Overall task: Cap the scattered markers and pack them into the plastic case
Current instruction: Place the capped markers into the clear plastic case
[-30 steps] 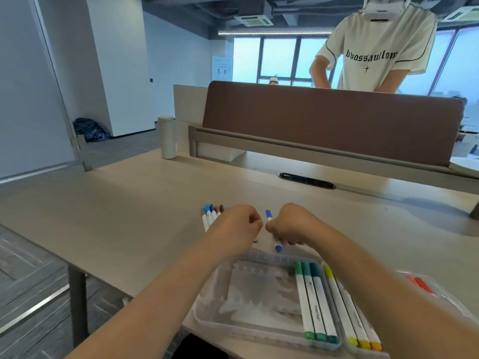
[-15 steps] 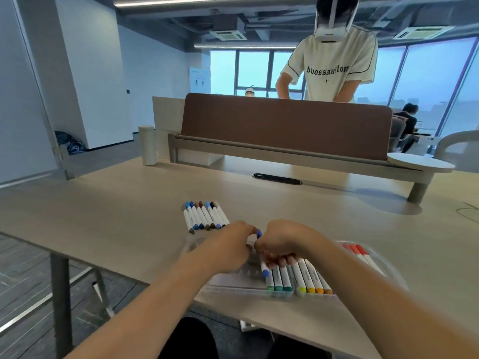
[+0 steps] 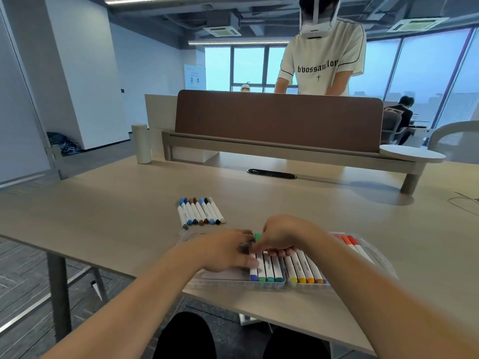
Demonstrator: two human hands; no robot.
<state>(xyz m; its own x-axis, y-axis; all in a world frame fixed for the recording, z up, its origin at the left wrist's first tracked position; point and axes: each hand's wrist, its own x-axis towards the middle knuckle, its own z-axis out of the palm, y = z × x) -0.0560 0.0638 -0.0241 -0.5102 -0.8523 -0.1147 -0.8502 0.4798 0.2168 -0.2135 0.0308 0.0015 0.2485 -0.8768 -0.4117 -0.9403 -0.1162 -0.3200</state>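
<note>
Blue-capped white marker (image 3: 254,271): right hand (image 3: 282,235) fingers curled on it; left hand (image 3: 225,251) grip unclear. Risk: skewed seating jams clear plastic case (image 3: 233,283).

Light wood table (image 3: 103,216) across the foreground; a brown divider (image 3: 278,120) crosses mid-frame, with a person (image 3: 324,60) standing behind it. White walls (image 3: 77,73) fill the upper left, above grey floor (image 3: 98,156). Tall windows (image 3: 427,73), bright blue-grey, span the upper right. The exposed ceiling carries a strip light (image 3: 238,42) and vents (image 3: 221,31).
</note>
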